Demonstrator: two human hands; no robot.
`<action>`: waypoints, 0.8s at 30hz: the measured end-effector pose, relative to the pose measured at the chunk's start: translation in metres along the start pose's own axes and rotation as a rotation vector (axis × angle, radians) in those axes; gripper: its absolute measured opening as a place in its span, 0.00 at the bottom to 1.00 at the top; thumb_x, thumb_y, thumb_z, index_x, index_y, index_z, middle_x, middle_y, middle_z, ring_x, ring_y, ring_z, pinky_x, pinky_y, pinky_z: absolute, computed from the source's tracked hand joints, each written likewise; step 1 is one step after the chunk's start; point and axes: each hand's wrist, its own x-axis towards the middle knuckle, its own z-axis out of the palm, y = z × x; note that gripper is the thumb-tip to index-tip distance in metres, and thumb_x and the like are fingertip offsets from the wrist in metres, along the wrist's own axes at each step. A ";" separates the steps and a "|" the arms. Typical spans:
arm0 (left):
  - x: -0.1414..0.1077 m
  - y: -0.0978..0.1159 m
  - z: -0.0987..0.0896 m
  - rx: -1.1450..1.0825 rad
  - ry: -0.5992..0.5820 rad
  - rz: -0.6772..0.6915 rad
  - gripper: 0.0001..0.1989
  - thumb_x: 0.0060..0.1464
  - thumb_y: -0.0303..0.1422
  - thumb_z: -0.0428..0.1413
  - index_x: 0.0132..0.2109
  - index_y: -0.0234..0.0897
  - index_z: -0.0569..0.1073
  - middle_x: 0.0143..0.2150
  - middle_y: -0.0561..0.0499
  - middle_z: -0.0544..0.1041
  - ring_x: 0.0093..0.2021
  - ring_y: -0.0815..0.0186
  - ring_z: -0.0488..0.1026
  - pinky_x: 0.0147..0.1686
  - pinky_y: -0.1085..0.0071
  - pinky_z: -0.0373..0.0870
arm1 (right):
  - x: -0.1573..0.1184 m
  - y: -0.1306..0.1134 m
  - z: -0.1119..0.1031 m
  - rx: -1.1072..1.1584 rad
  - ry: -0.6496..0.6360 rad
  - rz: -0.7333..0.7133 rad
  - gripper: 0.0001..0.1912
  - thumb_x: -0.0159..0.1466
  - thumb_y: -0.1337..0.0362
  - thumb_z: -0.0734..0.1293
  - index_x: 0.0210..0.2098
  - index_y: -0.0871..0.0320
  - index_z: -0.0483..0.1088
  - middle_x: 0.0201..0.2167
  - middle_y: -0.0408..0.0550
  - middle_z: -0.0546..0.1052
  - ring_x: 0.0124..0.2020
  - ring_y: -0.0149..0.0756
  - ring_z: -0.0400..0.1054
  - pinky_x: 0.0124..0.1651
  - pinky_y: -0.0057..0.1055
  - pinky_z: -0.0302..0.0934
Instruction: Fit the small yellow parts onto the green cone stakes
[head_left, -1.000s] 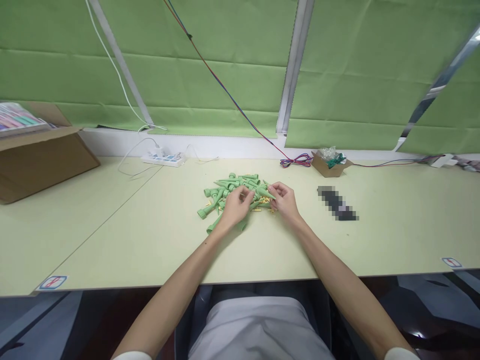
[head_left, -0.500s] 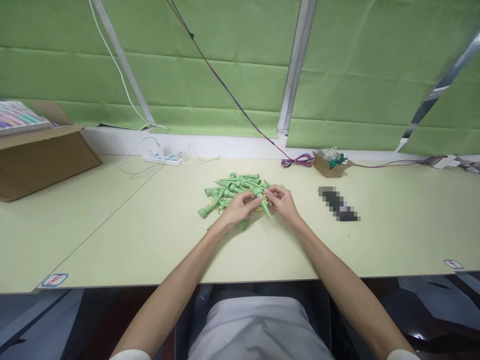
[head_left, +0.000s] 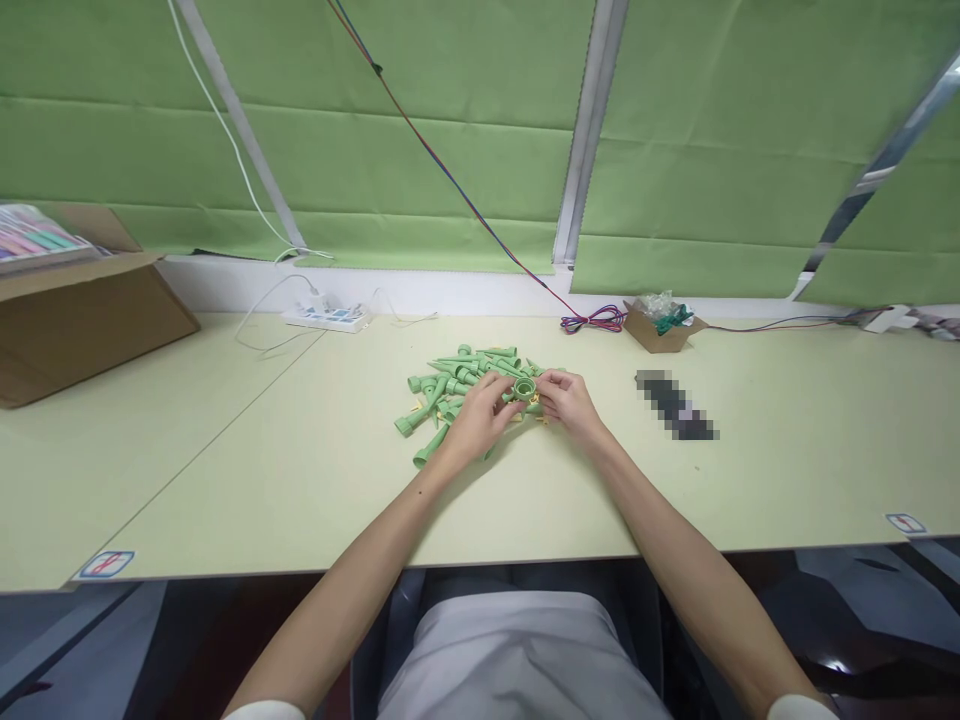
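My left hand (head_left: pixel 482 412) grips a green plastic watering spike (head_left: pixel 524 389) between thumb and fingers. The spike's round open end faces up toward me, and its pointed end is hidden below. At the right side of that rim, the fingertips of my right hand (head_left: pixel 568 400) are pinched together; whatever they hold is too small to make out. Beneath and behind both hands lies a loose pile of similar green spikes (head_left: pixel 442 387). Small yellow pieces (head_left: pixel 418 405) show among them, some close to my right fingers.
An open cardboard box (head_left: pixel 90 320) with pastel-coloured items stands at the left. A white power strip (head_left: pixel 328 318), a bundled cable (head_left: pixel 594 319) and a small carton (head_left: pixel 654 330) with plastic bags line the back. To the right lies a blurred-out dark object (head_left: pixel 676 405).
The spike in my left hand has been turned: its tip pointed toward me before, and now its open end faces up. My left fingers have spread further round it. My right hand stays beside it.
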 end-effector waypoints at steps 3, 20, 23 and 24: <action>0.003 0.001 0.001 -0.041 0.061 -0.089 0.09 0.59 0.34 0.58 0.46 0.36 0.72 0.39 0.50 0.72 0.29 0.70 0.66 0.31 0.72 0.64 | 0.000 -0.001 0.001 0.008 0.026 -0.077 0.26 0.47 0.46 0.78 0.24 0.56 0.64 0.11 0.30 0.53 0.12 0.20 0.42 0.16 0.25 0.35; 0.007 0.019 -0.010 -0.994 -0.181 -0.650 0.23 0.48 0.50 0.66 0.31 0.33 0.71 0.26 0.52 0.70 0.19 0.75 0.60 0.18 0.74 0.51 | 0.000 0.003 0.002 -0.170 -0.049 -0.258 0.24 0.54 0.42 0.74 0.28 0.56 0.68 0.15 0.37 0.64 0.14 0.24 0.51 0.17 0.27 0.44; 0.006 0.015 -0.010 -0.950 -0.169 -0.594 0.22 0.50 0.49 0.65 0.30 0.34 0.69 0.21 0.57 0.62 0.19 0.74 0.59 0.20 0.74 0.51 | 0.000 0.004 0.002 -0.179 -0.046 -0.241 0.25 0.53 0.42 0.74 0.27 0.56 0.67 0.15 0.36 0.64 0.14 0.24 0.51 0.17 0.27 0.44; 0.006 0.014 -0.010 -0.914 -0.162 -0.572 0.22 0.50 0.49 0.65 0.30 0.35 0.69 0.21 0.57 0.61 0.20 0.74 0.58 0.20 0.74 0.52 | 0.000 0.004 0.002 -0.179 -0.044 -0.233 0.25 0.53 0.41 0.74 0.27 0.57 0.67 0.15 0.36 0.64 0.14 0.24 0.51 0.17 0.27 0.44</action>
